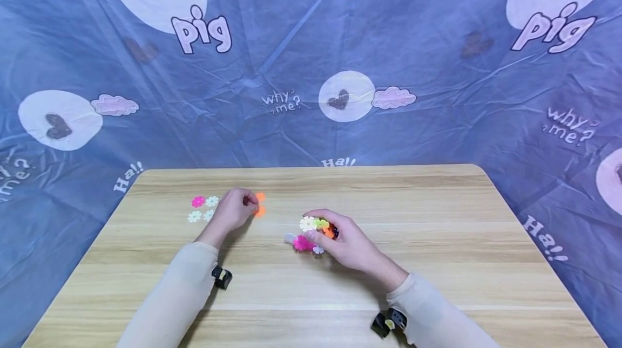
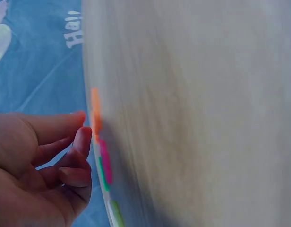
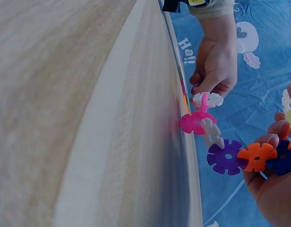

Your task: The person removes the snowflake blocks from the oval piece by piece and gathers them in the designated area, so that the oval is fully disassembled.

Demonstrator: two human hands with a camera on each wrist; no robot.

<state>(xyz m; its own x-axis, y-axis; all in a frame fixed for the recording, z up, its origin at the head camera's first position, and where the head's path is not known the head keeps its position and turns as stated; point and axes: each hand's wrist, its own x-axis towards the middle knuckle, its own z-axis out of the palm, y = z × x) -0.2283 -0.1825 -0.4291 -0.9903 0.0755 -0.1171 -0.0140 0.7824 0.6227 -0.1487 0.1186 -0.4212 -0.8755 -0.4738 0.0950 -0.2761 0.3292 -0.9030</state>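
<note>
My right hand point(image 1: 352, 243) grips a linked chain of flower-shaped plastic interlocking discs. In the right wrist view the chain runs out past the fingers: navy, an orange disc point(image 3: 258, 157), a purple disc point(image 3: 226, 157), white, then a pink disc point(image 3: 195, 123) and another white one. My left hand point(image 1: 232, 209) is low over the table beside two loose orange discs point(image 1: 261, 211). Its thumb and index tips are close together at the orange discs, a small gap between them in the left wrist view; nothing shows in that gap.
Left of the left hand lie a loose pink disc point(image 1: 197, 202) and several pale discs point(image 1: 194, 216); the hand may cover others. The wooden table point(image 1: 311, 305) meets a blue printed cloth point(image 1: 301, 137) at its far edge. Each wrist carries a small black camera point(image 1: 222, 277).
</note>
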